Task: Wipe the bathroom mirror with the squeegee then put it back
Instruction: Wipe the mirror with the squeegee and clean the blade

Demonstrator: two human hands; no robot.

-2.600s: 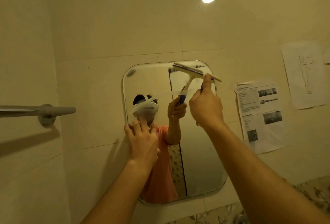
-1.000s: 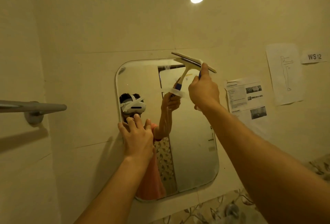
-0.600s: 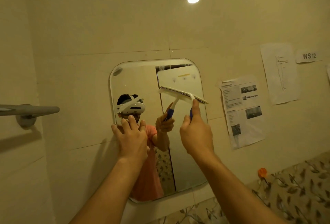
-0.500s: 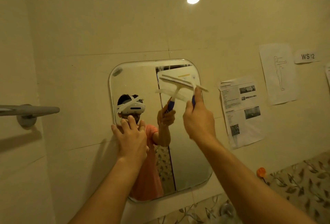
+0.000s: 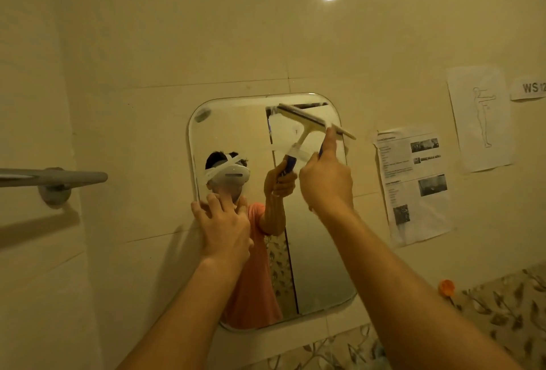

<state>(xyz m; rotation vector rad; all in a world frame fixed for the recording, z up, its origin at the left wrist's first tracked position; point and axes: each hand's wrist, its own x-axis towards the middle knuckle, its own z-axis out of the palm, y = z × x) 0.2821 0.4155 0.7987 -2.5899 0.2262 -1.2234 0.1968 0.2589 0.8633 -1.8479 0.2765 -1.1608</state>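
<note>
Wipe step in hand: your right hand [image 5: 326, 183] grips the squeegee [image 5: 307, 118] handle, blade just above it at the mirror [image 5: 320, 263] top. Your left hand [image 5: 224, 228] lies flat, fingers spread, on the mirror's left edge. Next, pull straight down with even pressure — putting it back comes later.

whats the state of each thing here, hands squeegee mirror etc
squeegee, held by its handle, blade tilted at the mirror's upper right
mirror, mounted on the wall, pressed at its left edge
right hand, grips the squeegee handle
left hand, fingers spread, pressing the mirror's left edge
towel bar, fixed to the wall, nothing on the part in view
printed sheet, stuck to the wall
</note>
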